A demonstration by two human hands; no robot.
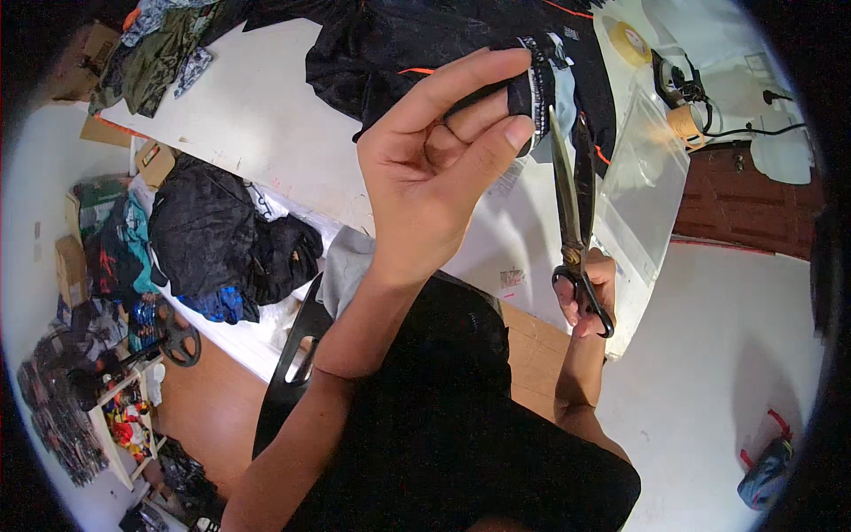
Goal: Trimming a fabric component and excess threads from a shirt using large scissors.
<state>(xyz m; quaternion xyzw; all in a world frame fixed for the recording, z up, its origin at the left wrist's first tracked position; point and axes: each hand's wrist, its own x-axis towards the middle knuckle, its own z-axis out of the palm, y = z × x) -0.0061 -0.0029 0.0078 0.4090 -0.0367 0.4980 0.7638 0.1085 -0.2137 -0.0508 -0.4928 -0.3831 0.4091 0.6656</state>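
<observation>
Raised over the white table (266,115), my left hand (425,168) pinches the edge of a black garment between thumb and fingers. At the fingertips shows a strip of that edge (536,84), black with a pale, stitched or toothed line; I cannot tell whether it is a zipper or a seam. The black garment (363,71) with orange trim spreads over the far side of the table. Lower on the right, my right hand (601,288) grips a pair of large scissors (569,208) by the black handles. Their blades point up and stand apart, the tips close beside the strip.
A roll of yellow tape (628,43) and a clear plastic sheet (645,177) lie at the table's right end, near a dark corded appliance (678,80). Camouflage clothes (164,62) lie far left. Black clothing (208,222) is heaped below the table's left edge. A black chair (288,372) stands beside me.
</observation>
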